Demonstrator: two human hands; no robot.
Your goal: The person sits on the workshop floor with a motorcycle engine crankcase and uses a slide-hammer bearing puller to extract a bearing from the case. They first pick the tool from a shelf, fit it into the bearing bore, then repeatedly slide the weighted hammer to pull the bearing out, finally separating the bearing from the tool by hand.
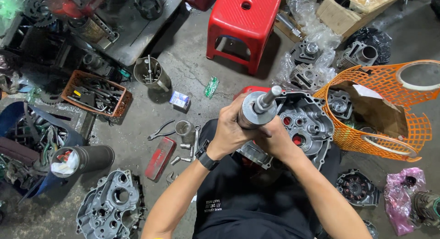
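Above the engine crankcase, head view: both hands meet on one metal shaft assembly, held over the open case.

Landmark: the grey engine crankcase half (pixel 308 124) lies open side up on the floor, just in front of the person's lap.

Held thing: a steel cylinder with a stepped shaft (pixel 259 109) sits over the left edge of the crankcase, lifted clear of it as far as I can tell.

Long axis: the cylinder tilts, its thin shaft end pointing up and to the right, away from the person; the thick drum end sits low in the hands.

Left hand (pixel 229 131): closed around the drum from the left side of the crankcase, fingers wrapped on the barrel; a black watch (pixel 206 159) is on its wrist.

Right hand (pixel 277 138): closed under and behind the drum's lower end, between it and the crankcase, palm mostly hidden by the drum.

Nearer hand: both grip it; the left shows more of its hold, the right sits closer to the crankcase.

Left of the crankcase: pliers (pixel 160 130), a small metal cup (pixel 183 127), a flat red tin (pixel 160 157) and loose sockets lie on the concrete.

Right of the crankcase: an orange mesh basket (pixel 389 81) touches its edge.

Beyond the crankcase: a red plastic stool (pixel 243 23) stands well apart.

Left and nearer the person than the crankcase: a second case half (pixel 110 207) lies on the floor.
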